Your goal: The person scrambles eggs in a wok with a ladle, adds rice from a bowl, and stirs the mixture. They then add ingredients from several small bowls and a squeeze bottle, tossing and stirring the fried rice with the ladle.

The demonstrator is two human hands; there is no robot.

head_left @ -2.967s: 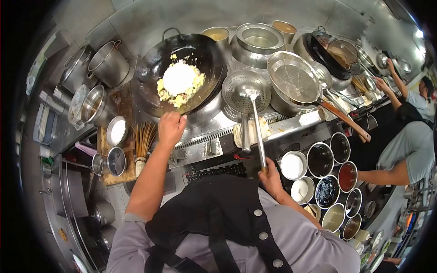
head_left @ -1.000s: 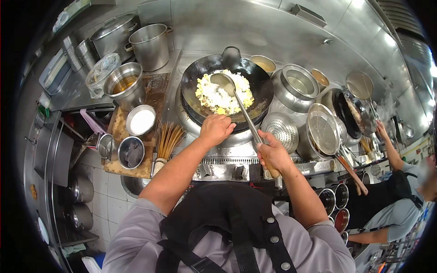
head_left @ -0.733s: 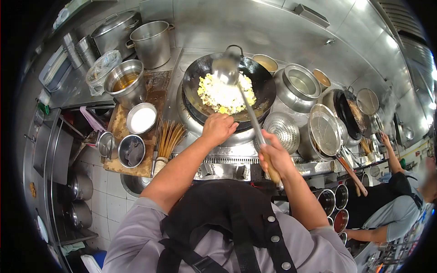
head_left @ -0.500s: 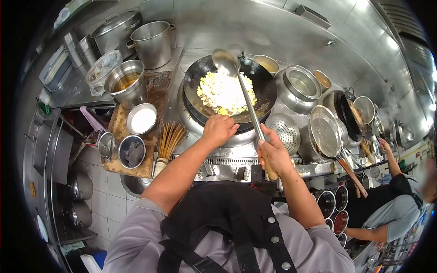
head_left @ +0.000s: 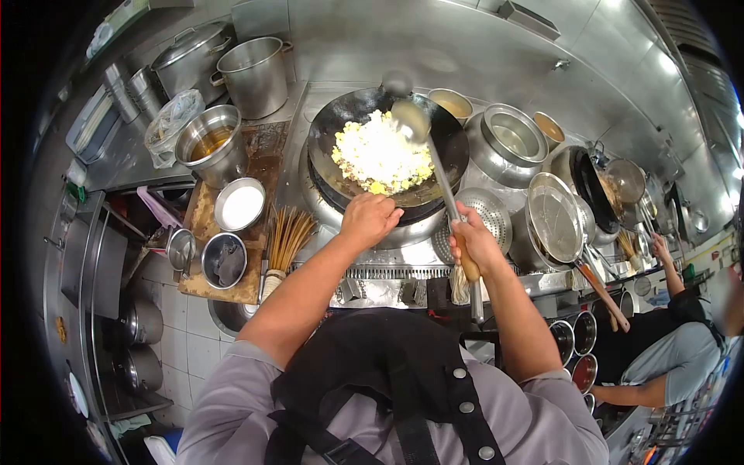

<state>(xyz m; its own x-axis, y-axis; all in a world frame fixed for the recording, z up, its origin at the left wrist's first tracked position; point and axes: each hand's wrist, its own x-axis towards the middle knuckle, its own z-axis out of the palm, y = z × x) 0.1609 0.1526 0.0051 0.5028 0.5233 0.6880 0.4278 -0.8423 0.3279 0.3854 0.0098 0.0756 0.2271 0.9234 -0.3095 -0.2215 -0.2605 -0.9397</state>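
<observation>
A black wok point(head_left: 325, 128) sits on the burner, holding a pale heap of rice with yellow bits of egg point(head_left: 380, 155). At its near rim, my left hand point(head_left: 370, 220) is closed, fingers curled over the edge; exactly what lies under them is hidden. My right hand point(head_left: 473, 239) is wrapped round the wooden grip of a long metal ladle point(head_left: 442, 177). The ladle's bowl, slightly blurred, is over the right part of the rice. Below my right hand lies a round perforated strainer point(head_left: 490, 217).
To the left, a wooden board point(head_left: 190, 279) bears a bowl of white grains or powder point(head_left: 239, 204), a pot of amber liquid point(head_left: 209, 144) and a bundle of thin sticks point(head_left: 291, 236). A mesh sieve point(head_left: 555, 217) rests on a pot at right. A co-worker point(head_left: 659, 341) stands at far right.
The ladle's bowl has swung right and toward me across the rice, and my right hand has shifted slightly right. My left hand stays at the wok's rim.
</observation>
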